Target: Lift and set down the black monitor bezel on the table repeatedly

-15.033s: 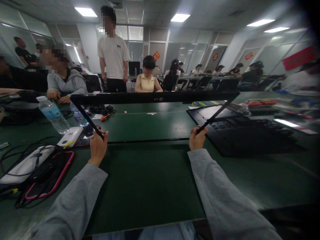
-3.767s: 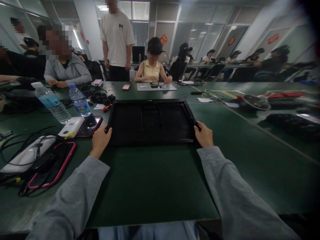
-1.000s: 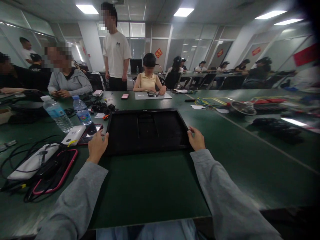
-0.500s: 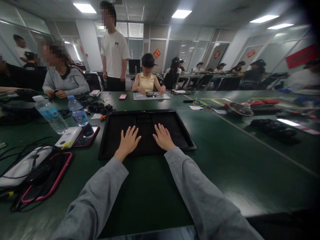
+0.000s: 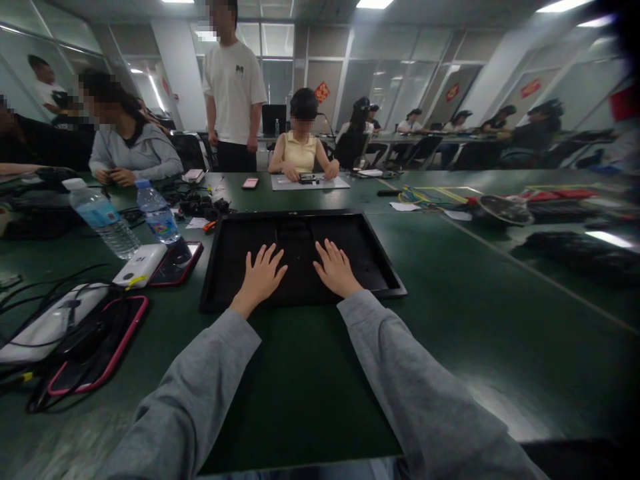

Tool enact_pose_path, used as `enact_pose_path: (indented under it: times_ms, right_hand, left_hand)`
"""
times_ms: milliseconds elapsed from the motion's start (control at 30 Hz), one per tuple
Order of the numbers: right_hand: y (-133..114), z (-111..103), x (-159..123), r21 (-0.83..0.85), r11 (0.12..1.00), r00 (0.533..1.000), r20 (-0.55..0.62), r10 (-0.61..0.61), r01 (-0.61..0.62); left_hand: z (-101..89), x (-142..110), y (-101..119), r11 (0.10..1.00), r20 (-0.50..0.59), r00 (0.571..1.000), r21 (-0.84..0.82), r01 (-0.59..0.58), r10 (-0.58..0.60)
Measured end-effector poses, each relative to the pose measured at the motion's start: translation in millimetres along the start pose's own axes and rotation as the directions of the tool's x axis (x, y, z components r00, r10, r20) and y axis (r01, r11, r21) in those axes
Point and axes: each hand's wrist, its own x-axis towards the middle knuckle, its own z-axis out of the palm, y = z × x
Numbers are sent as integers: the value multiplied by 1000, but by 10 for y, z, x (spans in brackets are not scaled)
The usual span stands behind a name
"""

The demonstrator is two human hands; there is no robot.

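Observation:
A shallow black rectangular tray with a raised rim lies on the green table in front of me. Over its left part is my left hand, palm down with the fingers spread. My right hand is over the middle-right part, fingers also stretched out and apart. Neither hand holds anything. Whether the palms rest on the tray or hover just above it, I cannot tell. A darker raised piece shows inside the tray near its far edge.
Left of the tray stand two water bottles, a white power bank, phones and tangled black cables. Coloured wires and a metal bowl-like object lie to the right. Across the table a person works on a mat.
The view has tilted down and swung slightly left, so the scene sits higher and further right. Both my hands stay spread over the tray.

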Motion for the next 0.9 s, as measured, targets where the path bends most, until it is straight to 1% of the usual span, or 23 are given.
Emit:
enact_pose_path:
  times_ms: [267,500,900]
  right_hand:
    - [-14,-97,-46,35,999,997,-63,-33,35]
    - [-62,-185,-45,20,999,999,-29,-39,40]
    - [-64,-228,-42,42,997,996,-61,-58,61]
  left_hand:
    - [-105,-15,34,999,-21,1000,-45,0,-1]
    - [-85,-4,15,999,-49,999,-47,0,-2]
    - [-80,-4,21,998,-49,999,-55,2,-5]
